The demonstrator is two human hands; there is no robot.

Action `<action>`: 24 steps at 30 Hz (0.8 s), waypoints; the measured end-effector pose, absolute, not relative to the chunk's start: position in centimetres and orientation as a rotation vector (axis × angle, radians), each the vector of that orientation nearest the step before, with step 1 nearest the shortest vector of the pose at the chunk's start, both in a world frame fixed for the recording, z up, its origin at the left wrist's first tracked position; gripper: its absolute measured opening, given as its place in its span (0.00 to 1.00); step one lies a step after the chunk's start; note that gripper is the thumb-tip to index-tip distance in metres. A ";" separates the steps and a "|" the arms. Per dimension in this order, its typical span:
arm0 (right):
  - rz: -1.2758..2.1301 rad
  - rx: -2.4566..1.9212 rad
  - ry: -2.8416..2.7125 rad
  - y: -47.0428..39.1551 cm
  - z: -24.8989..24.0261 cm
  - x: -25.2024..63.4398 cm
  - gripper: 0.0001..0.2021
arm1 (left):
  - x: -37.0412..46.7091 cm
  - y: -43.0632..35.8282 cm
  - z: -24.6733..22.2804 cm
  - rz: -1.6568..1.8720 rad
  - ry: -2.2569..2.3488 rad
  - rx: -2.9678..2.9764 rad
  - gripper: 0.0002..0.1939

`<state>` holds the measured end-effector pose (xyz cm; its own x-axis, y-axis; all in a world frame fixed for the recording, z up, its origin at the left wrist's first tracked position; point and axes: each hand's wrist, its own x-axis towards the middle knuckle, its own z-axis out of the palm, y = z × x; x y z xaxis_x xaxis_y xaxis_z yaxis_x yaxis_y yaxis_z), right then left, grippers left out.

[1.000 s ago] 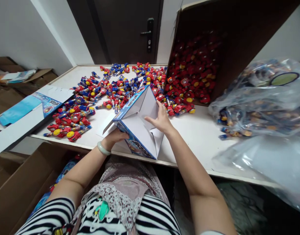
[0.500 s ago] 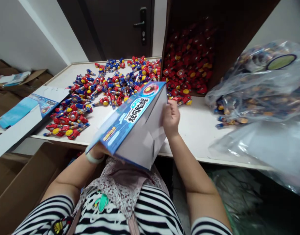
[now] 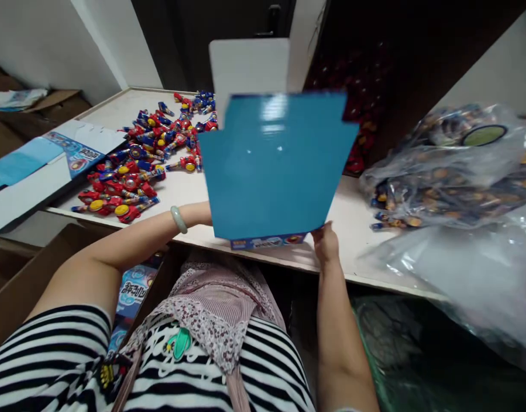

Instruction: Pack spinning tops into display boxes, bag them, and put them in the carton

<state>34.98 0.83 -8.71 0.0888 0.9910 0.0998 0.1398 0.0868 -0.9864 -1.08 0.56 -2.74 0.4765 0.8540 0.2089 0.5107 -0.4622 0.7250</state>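
A cardboard display box [image 3: 275, 171] stands upright at the front of the table, its plain blue lid panel raised toward me. Above it sticks up a white flap [image 3: 250, 66], and a printed blue strip [image 3: 267, 242] shows along the bottom. My right hand [image 3: 326, 243] grips the lower right corner, fingers closed on the edge. My left hand [image 3: 205, 213], below a pale green bangle, goes behind the left side of the box; its fingers are hidden. Left of the box lie many small red and blue toys [image 3: 136, 151] with yellow discs.
Flattened printed cardboard [image 3: 52, 157] overhangs the table's left edge. A large dark carton [image 3: 417, 51] holding red toys is at the back right. Clear plastic bags [image 3: 451, 171] of toys cover the right side. Below left, an open carton [image 3: 44, 274] contains printed boxes [image 3: 134, 289].
The box has turned from tilted on its side to upright, its blue lid panel and white flap now raised. My right hand has moved down to the lower corner; my left has gone behind it.
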 end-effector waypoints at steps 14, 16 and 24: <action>0.526 -1.232 -1.195 0.1 -5.1 30.4 0.29 | -2.7 -1.1 -8.8 1.612 1.232 1.371 0.37; 0.525 -1.249 -1.167 1.0 -5.4 29.5 0.36 | -1.2 -0.5 -9.2 1.690 1.254 1.191 0.35; 0.807 -1.152 -1.376 4.4 -6.9 28.0 0.51 | 1.0 4.2 -9.2 1.329 0.894 0.950 0.21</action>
